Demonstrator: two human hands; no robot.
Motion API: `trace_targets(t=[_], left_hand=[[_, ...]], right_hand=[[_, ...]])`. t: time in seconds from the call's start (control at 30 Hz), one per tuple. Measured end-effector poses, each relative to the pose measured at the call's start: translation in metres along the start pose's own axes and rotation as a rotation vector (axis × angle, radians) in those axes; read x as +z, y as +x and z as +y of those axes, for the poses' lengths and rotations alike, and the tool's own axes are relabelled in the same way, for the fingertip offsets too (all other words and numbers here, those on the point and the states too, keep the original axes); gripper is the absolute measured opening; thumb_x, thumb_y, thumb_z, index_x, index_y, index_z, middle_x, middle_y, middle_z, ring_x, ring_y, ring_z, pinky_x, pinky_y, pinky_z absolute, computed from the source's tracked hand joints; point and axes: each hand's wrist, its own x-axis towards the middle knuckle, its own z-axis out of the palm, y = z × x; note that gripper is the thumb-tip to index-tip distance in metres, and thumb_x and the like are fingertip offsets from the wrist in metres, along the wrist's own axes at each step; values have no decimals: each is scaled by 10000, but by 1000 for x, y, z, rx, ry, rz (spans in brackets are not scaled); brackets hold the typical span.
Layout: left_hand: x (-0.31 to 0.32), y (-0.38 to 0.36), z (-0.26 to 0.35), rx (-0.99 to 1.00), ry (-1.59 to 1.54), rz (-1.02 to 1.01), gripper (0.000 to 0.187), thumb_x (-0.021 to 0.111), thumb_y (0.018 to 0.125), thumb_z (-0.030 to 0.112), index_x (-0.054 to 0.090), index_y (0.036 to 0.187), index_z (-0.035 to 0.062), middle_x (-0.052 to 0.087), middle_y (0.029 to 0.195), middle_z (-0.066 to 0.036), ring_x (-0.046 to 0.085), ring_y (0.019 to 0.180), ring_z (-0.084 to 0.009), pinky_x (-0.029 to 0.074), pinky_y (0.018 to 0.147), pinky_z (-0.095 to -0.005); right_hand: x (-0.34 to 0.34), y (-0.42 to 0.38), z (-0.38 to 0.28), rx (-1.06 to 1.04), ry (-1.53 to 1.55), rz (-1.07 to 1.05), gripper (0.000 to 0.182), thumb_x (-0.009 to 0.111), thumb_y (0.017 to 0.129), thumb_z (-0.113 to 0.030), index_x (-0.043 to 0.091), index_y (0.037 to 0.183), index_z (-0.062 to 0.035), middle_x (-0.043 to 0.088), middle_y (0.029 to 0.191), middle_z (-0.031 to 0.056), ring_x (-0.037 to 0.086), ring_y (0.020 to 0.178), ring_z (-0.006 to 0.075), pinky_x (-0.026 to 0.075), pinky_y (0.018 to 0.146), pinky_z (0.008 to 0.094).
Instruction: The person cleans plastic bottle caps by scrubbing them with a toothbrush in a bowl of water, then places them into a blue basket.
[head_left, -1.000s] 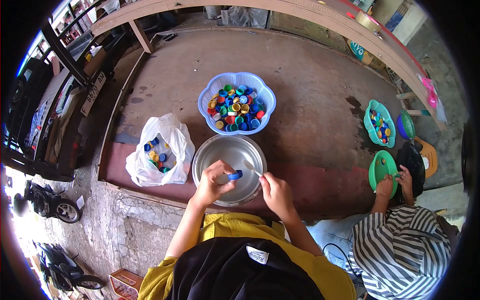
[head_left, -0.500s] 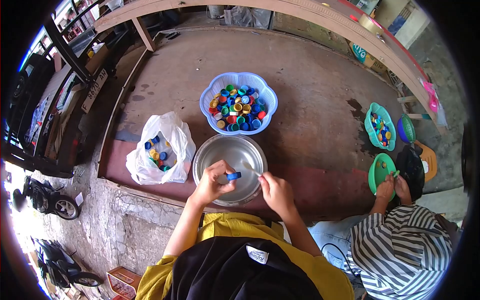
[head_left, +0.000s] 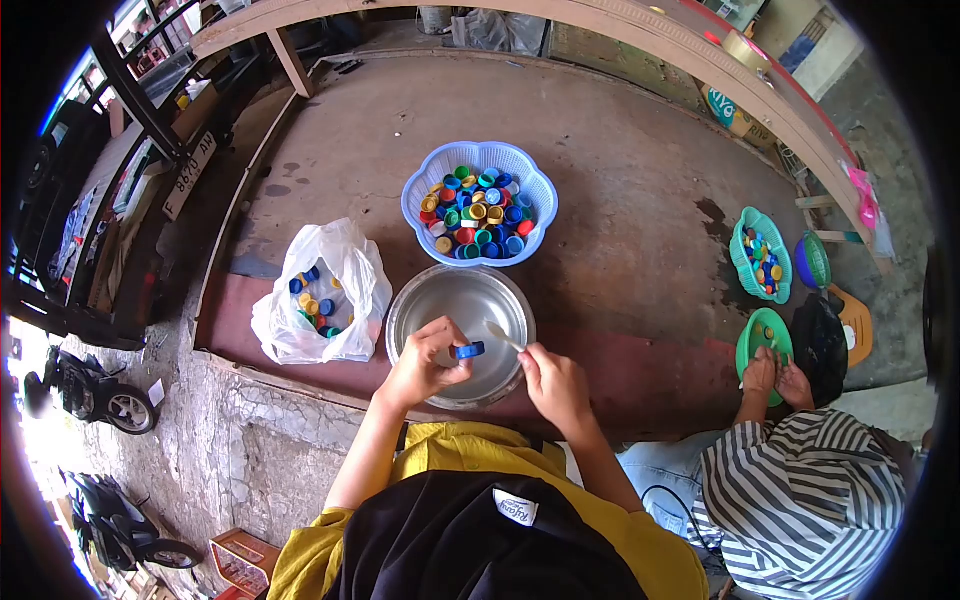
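Note:
My left hand [head_left: 428, 362] pinches a blue bottle cap [head_left: 468, 351] over the metal bowl [head_left: 398, 330]. A pale toothbrush [head_left: 505, 338] is gripped near its end by my right hand [head_left: 553, 383], its head pointing towards the cap but apart from it. Beneath both hands, the round bowl appears to hold some water. Just behind it, a blue plastic basket [head_left: 548, 200] is filled with bottle caps [head_left: 480, 212] of several colours. To the left, an open white plastic bag [head_left: 360, 285] contains more caps [head_left: 318, 308].
At right, a co-worker's hands [head_left: 775, 378] are in a green basin [head_left: 746, 350]. Beyond it are a teal basket [head_left: 742, 262] of caps and a black bag [head_left: 822, 335]. A wooden beam [head_left: 600, 15] crosses above the brown table's [head_left: 640, 180] far side.
My hands, the cap and the toothbrush keep almost the same place, the cap turning slightly. The co-worker's hands have lowered into the green basin.

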Motion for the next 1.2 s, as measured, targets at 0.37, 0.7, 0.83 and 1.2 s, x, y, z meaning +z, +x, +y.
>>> trace_targets(t=[0.37,0.7,0.83,1.2], left_hand=[[-1,-1,-8,40,10,-25,211,667,641,-16,559,821,8,535,803,-97,562,748,-239,456,668,-316],[-2,5,0,-18,64,9,158,658,670,-37,569,799,-11,529,755,-84,573,668,-183,464,614,-273],[3,6,-5,-32,16,18,137,664,688,-29,582,796,-17,540,762,-82,585,664,-179,469,609,-266],[-1,1,-9,13,28,42,164,663,661,18,553,780,-5,523,761,-107,545,703,-244,450,658,-315]], right_hand=[[-2,2,-2,-62,65,26,112,570,860,-168,567,823,-62,598,659,121,594,558,310,456,469,380],[-6,3,-15,-214,52,24,132,576,858,-180,562,808,-60,603,671,114,589,543,313,450,463,378],[-3,6,2,7,-23,47,129,563,866,-172,557,808,-56,600,671,118,585,546,323,444,460,384],[2,-1,-6,-79,112,-11,113,562,866,-165,568,824,-60,579,639,135,583,551,320,437,467,395]])
